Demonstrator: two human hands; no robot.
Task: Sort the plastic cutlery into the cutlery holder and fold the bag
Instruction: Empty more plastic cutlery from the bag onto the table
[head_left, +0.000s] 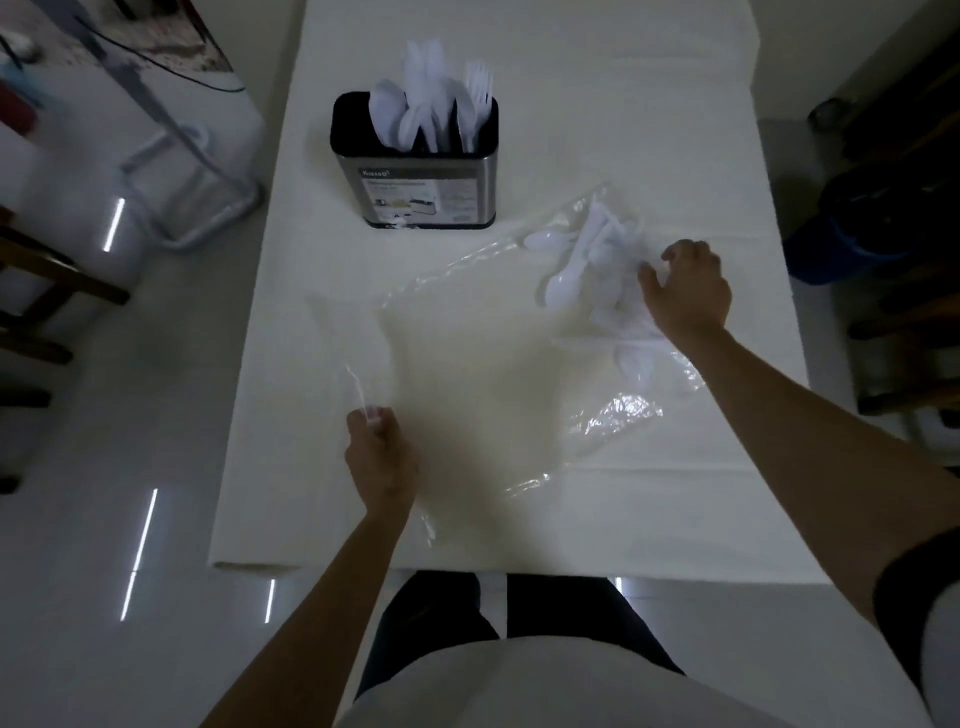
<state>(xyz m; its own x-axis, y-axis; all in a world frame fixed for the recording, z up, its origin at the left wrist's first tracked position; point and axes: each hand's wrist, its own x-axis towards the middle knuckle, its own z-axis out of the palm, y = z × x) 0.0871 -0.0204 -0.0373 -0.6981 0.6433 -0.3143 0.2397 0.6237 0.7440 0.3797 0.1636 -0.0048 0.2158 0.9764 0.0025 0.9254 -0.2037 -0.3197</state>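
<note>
Head view: the bench (649, 130), covered in white, is running away from the person standing at its near edge.
Cutlery holder (415, 176): is standing upright on the bench, far of centre. It has a steel body and a black rim, and its printed label is facing the camera.
Sorted cutlery (426, 104): white plastic pieces are standing in the holder, with forks at the right end and spoons and knives to their left.
Bag (493, 322): clear film is lying spread across the bench between the holder and the person, and is wrinkling toward its near right end.
Loose cutlery (576, 260): white spoons and other pieces are lying heaped at the bag's far right end, near the holder but apart from it.
Left grip (382, 457): is clamping the bag's near left corner between thumb and curled fingers, holding that film raised.
Right grip (685, 291): is resting on the heap, fingers curling downward and thumb spread. It cannot be told whether they are closing on a piece.
Floor, right side: a blue bucket (857, 234) is standing beside the bench.
</note>
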